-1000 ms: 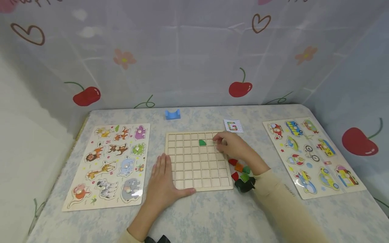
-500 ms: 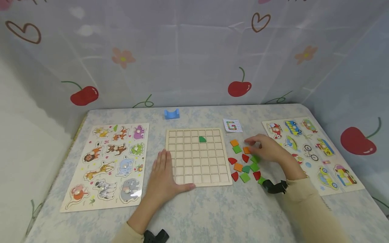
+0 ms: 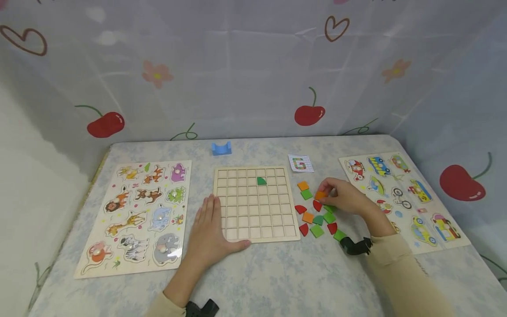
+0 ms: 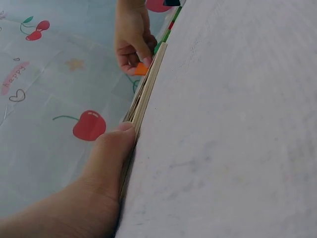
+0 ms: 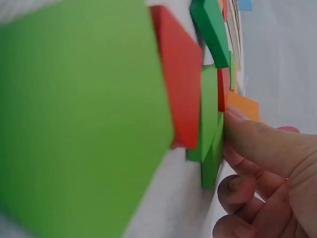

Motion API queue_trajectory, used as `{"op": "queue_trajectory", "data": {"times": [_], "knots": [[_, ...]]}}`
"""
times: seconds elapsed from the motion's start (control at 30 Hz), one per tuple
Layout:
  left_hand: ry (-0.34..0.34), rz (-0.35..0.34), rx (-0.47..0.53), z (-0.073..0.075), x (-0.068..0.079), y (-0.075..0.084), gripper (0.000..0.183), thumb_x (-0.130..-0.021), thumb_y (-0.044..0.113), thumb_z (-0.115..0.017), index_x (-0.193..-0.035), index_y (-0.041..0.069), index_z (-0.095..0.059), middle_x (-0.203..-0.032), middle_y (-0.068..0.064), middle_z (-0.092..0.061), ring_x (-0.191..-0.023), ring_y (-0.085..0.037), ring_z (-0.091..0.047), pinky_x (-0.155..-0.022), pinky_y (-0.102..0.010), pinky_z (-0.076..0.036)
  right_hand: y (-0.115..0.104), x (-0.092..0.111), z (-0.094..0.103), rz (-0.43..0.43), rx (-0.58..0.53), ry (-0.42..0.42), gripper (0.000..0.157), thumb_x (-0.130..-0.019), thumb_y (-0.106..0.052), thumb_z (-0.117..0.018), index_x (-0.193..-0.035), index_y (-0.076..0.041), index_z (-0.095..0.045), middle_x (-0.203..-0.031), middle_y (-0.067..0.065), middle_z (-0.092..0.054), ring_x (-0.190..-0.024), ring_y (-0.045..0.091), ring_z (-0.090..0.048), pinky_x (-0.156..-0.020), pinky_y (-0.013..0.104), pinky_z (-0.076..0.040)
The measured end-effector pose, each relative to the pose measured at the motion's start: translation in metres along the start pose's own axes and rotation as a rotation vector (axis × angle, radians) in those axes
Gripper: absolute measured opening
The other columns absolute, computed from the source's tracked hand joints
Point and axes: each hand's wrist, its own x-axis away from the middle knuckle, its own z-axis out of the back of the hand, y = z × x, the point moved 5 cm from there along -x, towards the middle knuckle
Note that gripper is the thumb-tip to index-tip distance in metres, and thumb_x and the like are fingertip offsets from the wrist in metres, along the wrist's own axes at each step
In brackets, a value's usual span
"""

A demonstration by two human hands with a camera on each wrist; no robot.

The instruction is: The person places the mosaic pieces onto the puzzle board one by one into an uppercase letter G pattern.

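In the head view my left hand (image 3: 207,237) lies flat with straight fingers along the left edge of a wooden grid board (image 3: 253,208), its thumb at the front edge. One green quarter-circle tile (image 3: 261,181) sits in a cell in the board's upper part. Right of the board, my right hand (image 3: 343,197) pinches an orange square tile (image 3: 320,195) between thumb and fingers. The right wrist view shows that orange tile (image 5: 244,106) tilted up beyond the thumb. Beside and below the hand lie loose tiles, among them a red quarter-circle (image 3: 317,205) and a light green square (image 3: 317,231).
A small pattern card (image 3: 301,163) with a coloured G shape lies behind the tiles. An animal puzzle board (image 3: 134,218) is on the left, a vehicle puzzle board (image 3: 404,202) on the right. A blue curved block (image 3: 221,149) stands at the back.
My right hand has moved from the board's upper right out to the loose tiles, and now pinches an orange square tile. My left hand has stayed at the board's edge.
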Motion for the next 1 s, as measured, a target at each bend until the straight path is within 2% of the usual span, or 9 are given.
{"op": "queue_trajectory", "data": {"times": [0.2,0.4,0.73,1.0], "knots": [[0.0,-0.026,-0.006,0.001,0.0,-0.001,0.145,-0.059,0.089,-0.064,-0.159,0.001,-0.008,-0.168,-0.017,-0.003,-0.156,-0.032,-0.003,-0.126,-0.05,-0.014,-0.006,-0.01,0.0,0.013,-0.02,0.059,0.019,-0.093,-0.021,-0.07,-0.111,-0.015,-0.065,-0.101,0.006,-0.062,-0.075,0.022,-0.051,-0.064,0.028,-0.047],[-0.005,-0.021,-0.008,0.002,0.0,-0.001,0.145,-0.059,0.09,-0.064,-0.159,0.001,-0.007,-0.168,-0.017,-0.002,-0.156,-0.032,-0.003,-0.126,-0.049,-0.014,-0.035,-0.027,-0.008,0.071,-0.067,0.101,0.022,-0.094,-0.024,-0.07,-0.114,-0.016,-0.069,-0.1,0.006,-0.064,-0.074,0.022,-0.051,-0.059,0.028,-0.047],[-0.005,-0.012,-0.005,0.001,0.002,-0.001,0.146,-0.059,0.09,-0.064,-0.159,0.001,-0.008,-0.168,-0.017,-0.003,-0.156,-0.032,-0.003,-0.126,-0.05,-0.014,-0.1,-0.061,-0.053,0.166,-0.184,0.011,0.019,-0.095,-0.021,-0.067,-0.113,-0.019,-0.068,-0.1,0.004,-0.062,-0.06,0.019,-0.046,-0.057,0.027,-0.043],[-0.011,-0.008,-0.011,0.0,0.002,-0.001,0.146,-0.059,0.091,-0.063,-0.159,0.0,-0.007,-0.168,-0.017,-0.002,-0.156,-0.031,-0.002,-0.126,-0.049,-0.014,-0.122,-0.082,-0.074,0.197,-0.179,0.014,0.018,-0.096,-0.021,-0.066,-0.113,-0.019,-0.066,-0.097,0.003,-0.064,-0.072,0.018,-0.052,-0.064,0.029,-0.044]]}}
